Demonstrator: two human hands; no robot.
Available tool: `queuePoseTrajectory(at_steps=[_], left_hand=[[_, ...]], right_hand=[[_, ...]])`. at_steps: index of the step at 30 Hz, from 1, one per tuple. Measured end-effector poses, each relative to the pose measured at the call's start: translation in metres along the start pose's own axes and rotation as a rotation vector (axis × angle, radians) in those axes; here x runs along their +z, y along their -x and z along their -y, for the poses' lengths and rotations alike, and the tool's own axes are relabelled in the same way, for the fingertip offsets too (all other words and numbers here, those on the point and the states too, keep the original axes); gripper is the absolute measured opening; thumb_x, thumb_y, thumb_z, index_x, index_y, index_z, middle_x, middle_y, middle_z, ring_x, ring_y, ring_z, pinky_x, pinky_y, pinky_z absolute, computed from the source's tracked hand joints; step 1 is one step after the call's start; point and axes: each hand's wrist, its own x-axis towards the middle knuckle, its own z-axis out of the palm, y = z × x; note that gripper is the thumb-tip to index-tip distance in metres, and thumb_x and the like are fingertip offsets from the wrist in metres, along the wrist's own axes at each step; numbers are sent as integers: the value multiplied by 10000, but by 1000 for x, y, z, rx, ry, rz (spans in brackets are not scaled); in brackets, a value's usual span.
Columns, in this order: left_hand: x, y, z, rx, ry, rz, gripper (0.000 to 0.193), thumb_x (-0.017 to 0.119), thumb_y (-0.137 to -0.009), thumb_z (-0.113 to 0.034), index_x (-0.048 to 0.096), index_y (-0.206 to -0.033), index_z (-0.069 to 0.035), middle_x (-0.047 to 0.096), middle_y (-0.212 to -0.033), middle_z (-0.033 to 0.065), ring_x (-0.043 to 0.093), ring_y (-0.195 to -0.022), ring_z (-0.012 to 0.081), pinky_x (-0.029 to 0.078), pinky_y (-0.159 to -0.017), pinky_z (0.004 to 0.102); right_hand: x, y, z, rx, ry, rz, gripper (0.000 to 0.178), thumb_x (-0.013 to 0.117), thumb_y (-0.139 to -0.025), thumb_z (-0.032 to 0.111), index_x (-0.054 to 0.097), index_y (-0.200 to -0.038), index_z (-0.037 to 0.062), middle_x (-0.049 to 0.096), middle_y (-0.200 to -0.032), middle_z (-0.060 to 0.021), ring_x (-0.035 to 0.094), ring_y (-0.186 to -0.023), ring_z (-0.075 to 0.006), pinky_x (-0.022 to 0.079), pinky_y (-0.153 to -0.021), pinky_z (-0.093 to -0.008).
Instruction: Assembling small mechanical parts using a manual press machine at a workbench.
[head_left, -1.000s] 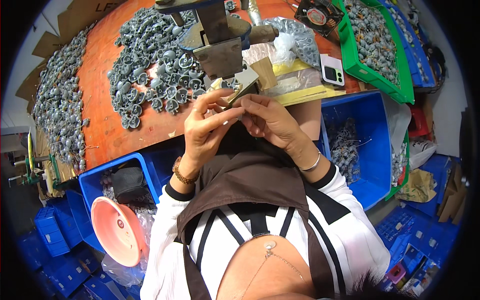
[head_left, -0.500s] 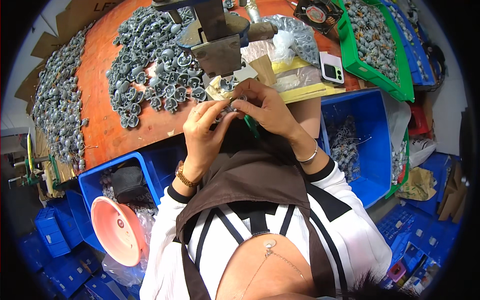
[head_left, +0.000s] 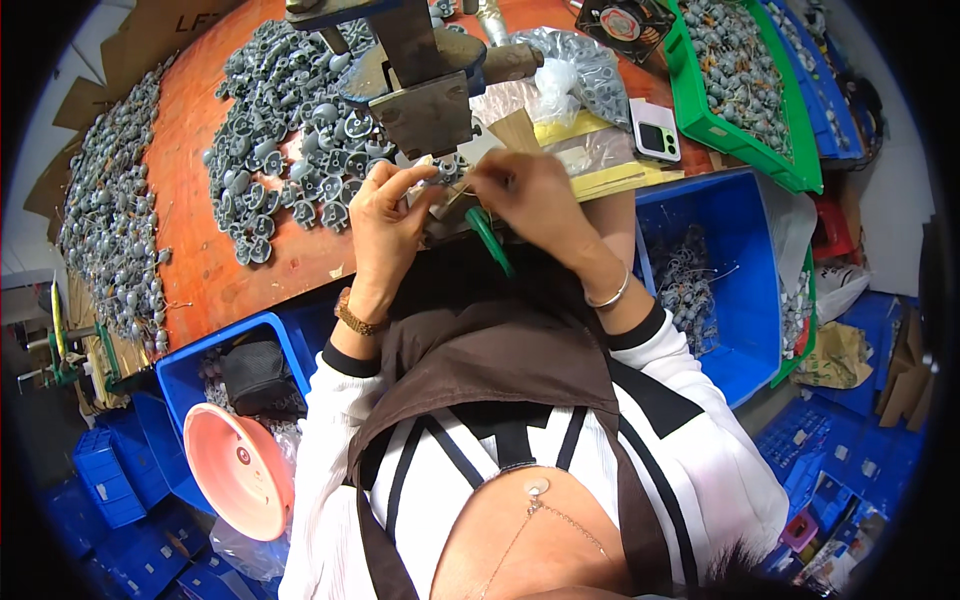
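Note:
My left hand [head_left: 385, 228] is closed in a pinch at the small fixture below the press head [head_left: 425, 112]. A small grey plastic part [head_left: 449, 171] shows at its fingertips, partly covered. Just to the right, my right hand [head_left: 538, 205] is raised with curled fingers, smeared by motion. Whether it holds anything cannot be made out. A green-handled tool [head_left: 488, 240] lies below the hands at the bench edge, its working end hidden. Left of the press spreads a heap of grey plastic shells [head_left: 300, 130].
Grey pieces with wires [head_left: 112, 215] cover the bench's left side. Right stand a green tray [head_left: 740, 130] of similar parts, a phone [head_left: 655, 132] and a small fan [head_left: 625, 28]. Blue bins [head_left: 735, 290] and a pink basin [head_left: 238, 470] sit below the bench.
My hands were together over a small grey part and have come apart. The left shifted slightly left and up to the fixture; the right moved right, exposing more of the green handle.

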Motion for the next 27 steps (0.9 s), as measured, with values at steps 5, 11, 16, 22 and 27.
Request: queuePoseTrajectory(at_steps=[5,11,16,22,27], left_hand=[[-4,2,-4,10,-32,38,209,748,-729,-56,712,-934,-82,528,-718,59,486,-566,167,402,-530,285],[11,-2,-15,11,-48,6,192,729,-736,-64,718,-926,-91,549,-737,91,556,-642,240,441,-590,343],[0,10,-5,-66,-83,-55,183,732,-730,-72,724,-911,-92,555,-739,87,563,-656,242,447,-599,344],[5,8,1,27,-60,-47,207,722,-751,-40,721,-955,-70,505,-694,44,479,-610,133,393,-553,265],[-20,11,-5,-78,54,46,300,713,-806,-125,668,-1100,-84,627,-818,73,556,-621,174,446,-579,287]], right_hand=[[-49,-82,-21,-2,-229,-103,160,586,-861,101,649,-903,-40,698,-831,-95,649,-768,-148,492,-692,-286],[-98,-175,28,-89,-881,12,188,568,-948,142,602,-1056,-8,637,-823,-28,581,-661,-95,484,-616,-233],[-96,-54,101,-501,-392,-287,166,594,-888,128,596,-980,-11,641,-839,-80,603,-751,-167,478,-697,-288],[-71,15,47,-876,-61,-242,286,788,-756,202,575,-860,42,617,-783,-67,611,-817,-248,467,-860,-484],[-71,-23,61,-319,-571,-587,217,725,-785,75,616,-943,-27,644,-889,-99,600,-798,-160,488,-743,-279]])
